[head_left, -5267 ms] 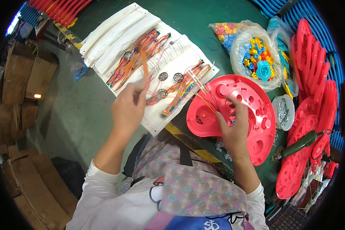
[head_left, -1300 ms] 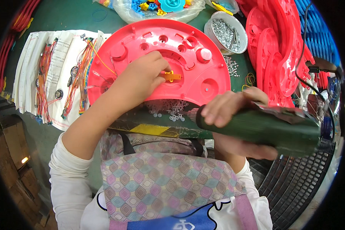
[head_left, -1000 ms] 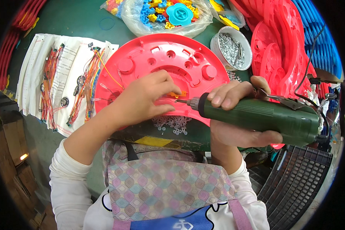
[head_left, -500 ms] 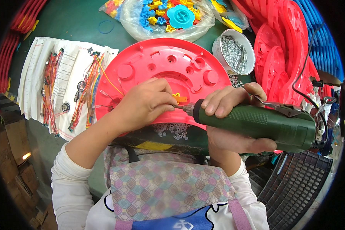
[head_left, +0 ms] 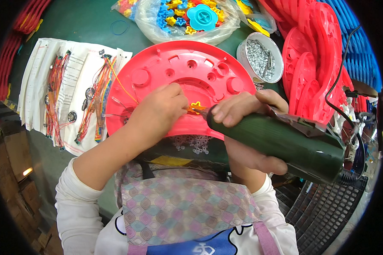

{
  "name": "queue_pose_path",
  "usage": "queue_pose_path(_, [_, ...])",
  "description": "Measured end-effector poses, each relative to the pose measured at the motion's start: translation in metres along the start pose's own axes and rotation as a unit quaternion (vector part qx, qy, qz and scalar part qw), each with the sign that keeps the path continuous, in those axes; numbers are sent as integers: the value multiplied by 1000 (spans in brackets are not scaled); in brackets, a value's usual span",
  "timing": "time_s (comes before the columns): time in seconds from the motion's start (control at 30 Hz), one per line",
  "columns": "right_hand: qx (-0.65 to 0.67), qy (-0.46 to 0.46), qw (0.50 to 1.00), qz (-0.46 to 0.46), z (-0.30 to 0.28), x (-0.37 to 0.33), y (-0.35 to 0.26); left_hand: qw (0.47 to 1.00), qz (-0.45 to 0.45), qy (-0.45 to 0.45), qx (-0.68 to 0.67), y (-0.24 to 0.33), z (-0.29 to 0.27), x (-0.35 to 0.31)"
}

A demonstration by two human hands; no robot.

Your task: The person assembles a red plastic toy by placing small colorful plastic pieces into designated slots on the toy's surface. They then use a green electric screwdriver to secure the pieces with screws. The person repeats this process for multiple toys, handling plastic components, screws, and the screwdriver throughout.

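My right hand (head_left: 242, 107) is wrapped round a dark green electric screwdriver (head_left: 289, 142), held slantwise with its tip pointing left over a red-pink plastic shell (head_left: 157, 59). My left hand (head_left: 161, 107) is closed in a pinch just left of the tip. What its fingertips hold, if anything, is hidden. Between the hands, a yellow star-shaped piece (head_left: 195, 106) sits in the shell's middle, partly covered by the tool's tip. The half-round shell lies on the table with its posts and holes facing up. A yellow wire (head_left: 122, 87) runs across its left edge.
Left, wire bundles with small speakers (head_left: 89, 93) rest on white paper (head_left: 34, 85). A bowl of screws (head_left: 259, 57) stands right of the shell. Behind is a bag of coloured pieces (head_left: 187, 25). Red shells (head_left: 310, 63) are stacked at right; small clear parts (head_left: 193, 143) lie at the near edge.
The screwdriver's back end has dropped toward me, and its tip has risen slightly away from me. My left fingers have shifted a little left and away, still pinched.
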State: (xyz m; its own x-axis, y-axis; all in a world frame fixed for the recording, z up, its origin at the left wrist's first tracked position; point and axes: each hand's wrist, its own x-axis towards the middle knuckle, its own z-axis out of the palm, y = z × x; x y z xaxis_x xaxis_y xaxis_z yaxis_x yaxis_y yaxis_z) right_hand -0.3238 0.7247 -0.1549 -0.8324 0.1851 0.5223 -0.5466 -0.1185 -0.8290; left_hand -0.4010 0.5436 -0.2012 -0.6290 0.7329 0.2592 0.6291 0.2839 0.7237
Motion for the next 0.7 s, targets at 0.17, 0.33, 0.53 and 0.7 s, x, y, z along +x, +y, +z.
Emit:
queue_pose_path(0.17, [-22, -9, 999, 38, 2, 0, 6, 998, 54, 9, 20, -6, 2, 1])
queue_pose_path(0.33, [-27, -18, 997, 64, 2, -1, 13, 999, 34, 10, 10, -7, 3, 1])
queue_pose_path(0.53, [31, -22, 999, 4, -3, 8, 10, 999, 28, 9, 13, -5, 7, 4])
queue_pose_path(0.7, [71, -41, 994, -68, -21, 14, 9, 999, 17, 17, -23, 10, 14, 22])
